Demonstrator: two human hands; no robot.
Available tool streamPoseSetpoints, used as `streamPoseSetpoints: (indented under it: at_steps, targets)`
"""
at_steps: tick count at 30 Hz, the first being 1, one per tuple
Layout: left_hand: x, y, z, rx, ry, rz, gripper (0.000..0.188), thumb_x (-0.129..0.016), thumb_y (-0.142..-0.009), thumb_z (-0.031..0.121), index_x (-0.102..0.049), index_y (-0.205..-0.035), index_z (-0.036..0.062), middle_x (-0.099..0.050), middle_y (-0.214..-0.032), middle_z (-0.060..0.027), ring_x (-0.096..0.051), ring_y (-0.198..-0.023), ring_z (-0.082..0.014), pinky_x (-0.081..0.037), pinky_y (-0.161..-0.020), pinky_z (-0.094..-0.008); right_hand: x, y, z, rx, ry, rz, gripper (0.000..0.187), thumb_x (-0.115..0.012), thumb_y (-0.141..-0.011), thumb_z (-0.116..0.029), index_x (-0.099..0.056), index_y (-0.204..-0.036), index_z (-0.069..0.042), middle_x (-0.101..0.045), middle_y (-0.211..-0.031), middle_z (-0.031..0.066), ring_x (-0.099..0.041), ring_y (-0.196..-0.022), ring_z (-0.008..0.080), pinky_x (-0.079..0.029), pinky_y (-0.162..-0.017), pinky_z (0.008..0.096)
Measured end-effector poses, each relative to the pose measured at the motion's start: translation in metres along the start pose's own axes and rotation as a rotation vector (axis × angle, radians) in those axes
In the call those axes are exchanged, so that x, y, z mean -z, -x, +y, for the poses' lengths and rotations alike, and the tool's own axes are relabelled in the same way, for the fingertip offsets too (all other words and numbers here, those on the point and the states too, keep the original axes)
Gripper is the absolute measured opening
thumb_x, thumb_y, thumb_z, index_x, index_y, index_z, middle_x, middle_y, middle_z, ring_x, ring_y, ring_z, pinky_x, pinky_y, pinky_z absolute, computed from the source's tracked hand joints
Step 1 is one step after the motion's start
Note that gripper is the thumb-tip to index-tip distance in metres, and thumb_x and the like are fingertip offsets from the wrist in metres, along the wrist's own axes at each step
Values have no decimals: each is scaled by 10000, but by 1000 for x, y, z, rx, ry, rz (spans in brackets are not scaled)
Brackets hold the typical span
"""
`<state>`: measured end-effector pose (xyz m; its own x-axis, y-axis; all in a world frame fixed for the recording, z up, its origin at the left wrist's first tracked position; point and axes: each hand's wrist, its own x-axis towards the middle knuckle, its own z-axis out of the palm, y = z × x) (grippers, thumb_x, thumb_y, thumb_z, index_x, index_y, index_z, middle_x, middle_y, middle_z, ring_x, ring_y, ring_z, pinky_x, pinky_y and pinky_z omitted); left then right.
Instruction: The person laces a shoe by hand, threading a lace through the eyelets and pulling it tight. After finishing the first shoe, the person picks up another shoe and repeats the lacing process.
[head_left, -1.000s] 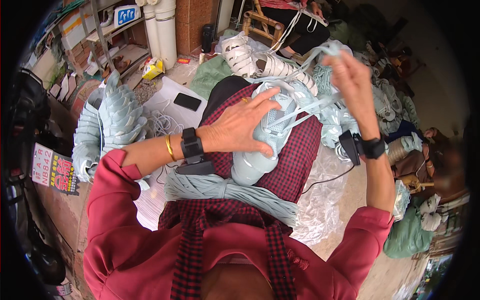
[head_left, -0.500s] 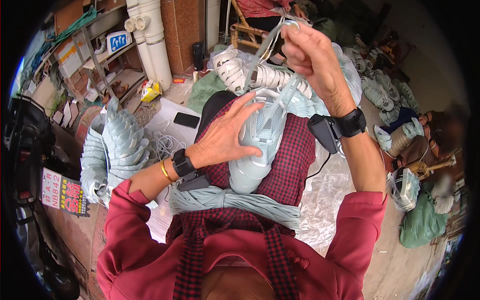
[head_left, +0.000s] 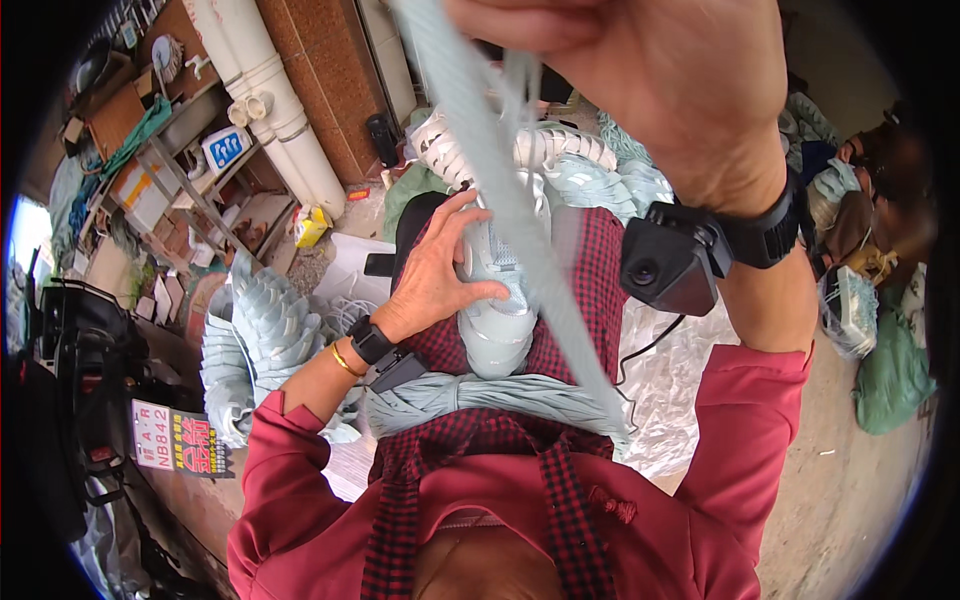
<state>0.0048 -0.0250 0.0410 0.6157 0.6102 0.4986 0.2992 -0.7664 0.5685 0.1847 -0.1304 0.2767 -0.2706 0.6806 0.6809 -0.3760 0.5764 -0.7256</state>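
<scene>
A pale blue sneaker (head_left: 497,340), toe toward me, lies on my lap over a red-and-black checked apron (head_left: 590,270). My left hand (head_left: 440,265) rests on its left side, the fingers bent at the lacing area and the thumb laid across the front. Close to the camera, my right hand (head_left: 650,80) is raised with closed fingers, partly cut off by the upper edge. From it runs a pale blue shoelace (head_left: 535,230), blurred, slanting down across the shoe. Thinner strands hang beside it. A tied bundle of pale blue laces (head_left: 470,395) lies across my waist.
Stacked pale blue shoe uppers (head_left: 265,330) stand at left beside a parked motorbike (head_left: 80,370). White shoe pieces (head_left: 560,148) lie beyond my knees. A phone (head_left: 380,264) is left of my lap. Clear plastic sheeting (head_left: 660,400) and a green sack (head_left: 890,380) are at right.
My right hand has risen toward the camera, drawing the lace up, and its free length now hangs across the shoe. My left hand has closed in on the shoe. The view has shifted slightly.
</scene>
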Motion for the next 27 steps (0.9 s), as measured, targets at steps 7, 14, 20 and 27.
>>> streamPoseSetpoints:
  at_steps: [7, 14, 20, 27]
  targets:
    - [21, -8, 13, 79, 6, -133, 761, -881, -697, 168, -500, -1350, 81, -416, -1495, -101, -581, -798, -191, -529, -721, -315, 40, 6, -21, 84, -92, -68, 289, -352, -1101, -283, -529, -996, -80, -395, -597, -68, -252, -476, 39, -220, -410, 204]
    - [26, 6, 56, 28, -4, -100, 174, -660, -885, 24, -687, -1050, -27, -691, -928, -178, -656, -671, -244, -510, -602, -337, 43, 2, -17, 131, -194, -160, 290, -354, -1100, -287, -530, -999, -80, -398, -596, -68, -254, -475, 40, -221, -409, 203]
    - [14, -4, 77, -510, -203, 140, 405, -620, -862, -31, -604, -1266, -32, -643, -1076, -282, -648, -844, -458, -529, -734, -444, 11, -5, -6, 169, -262, -245, 291, -356, -1099, -290, -531, -1001, -79, -401, -595, -68, -255, -475, 40, -222, -408, 203]
    - [15, -1, 74, -269, -120, 19, 160, -665, -869, 27, -684, -1023, -10, -690, -850, -153, -681, -682, -272, -537, -626, -356, 21, -22, -9, 177, -309, -328, 292, -358, -1099, -294, -532, -1003, -79, -404, -595, -68, -256, -474, 40, -224, -407, 202]
